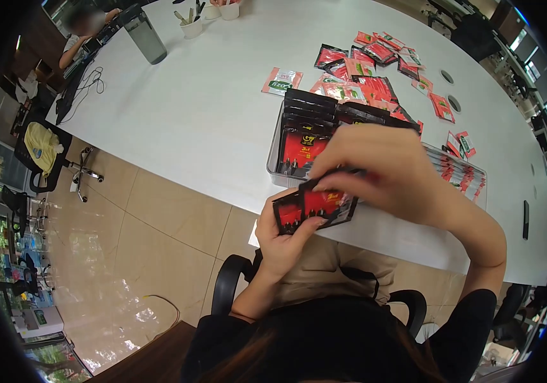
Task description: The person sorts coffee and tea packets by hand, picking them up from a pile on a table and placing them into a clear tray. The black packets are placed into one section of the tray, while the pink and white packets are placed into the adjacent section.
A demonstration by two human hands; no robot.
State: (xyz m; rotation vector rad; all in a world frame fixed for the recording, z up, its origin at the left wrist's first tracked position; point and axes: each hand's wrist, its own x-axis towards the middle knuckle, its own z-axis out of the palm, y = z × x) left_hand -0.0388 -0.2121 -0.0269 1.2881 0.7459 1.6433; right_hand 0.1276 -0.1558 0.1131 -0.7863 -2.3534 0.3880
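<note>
My left hand [283, 233] grips a small stack of black-and-red sachets [315, 205] just off the near edge of the white table [203, 108]. Above it, my right hand [382, 169] pinches the top edge of the same sachets. Directly behind my hands stands a clear tray [273, 167] filled with upright rows of matching black-and-red sachets [305, 137]. Beyond the tray, several loose orange and red packets [375, 70] lie scattered on the table, one white-and-orange packet [281, 81] apart at the left.
A second tray of packets [461, 175] sits to the right. A dark bottle [144, 35] and white cups [192, 25] stand at the far end, where another person [79, 32] sits. A black phone [526, 219] lies at right. Tiled floor and office chairs [44, 153] are left.
</note>
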